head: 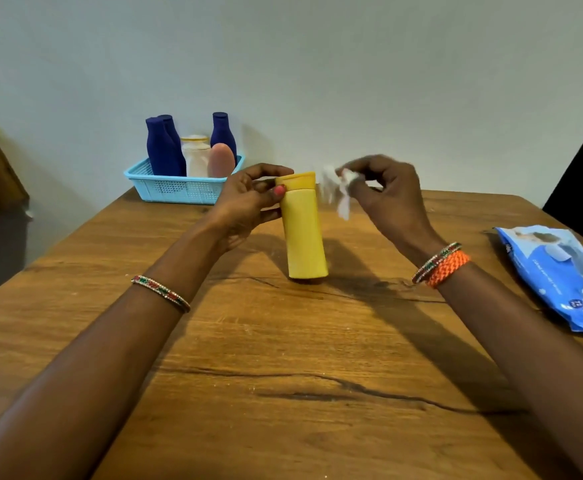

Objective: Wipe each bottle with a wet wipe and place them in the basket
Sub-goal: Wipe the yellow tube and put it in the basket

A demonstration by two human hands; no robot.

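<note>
Last bottle out on the bench, looks like

5 bottles already sit in the blue basket (176,190) at the far edge: 3 dark blue, 1 white, 1 pink. The yellow bottle (304,230) stands upright mid-bench, left hand (245,202) pinching it near the cap. Right hand (383,188) pinches a scrunched wet wipe (338,190) just beside the cap, not touching. Pack of wipes (560,275) lies off to the right. I'd guess only this one still needs wiping and dropping in.

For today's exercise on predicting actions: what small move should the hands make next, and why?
Probably bring the right hand, pinching the crumpled white wet wipe, leftward onto the tall yellow plastic bottle. The left hand grips the bottle near its cap, upright on the wooden table, and the wipe hangs just beside it, apart.
</note>
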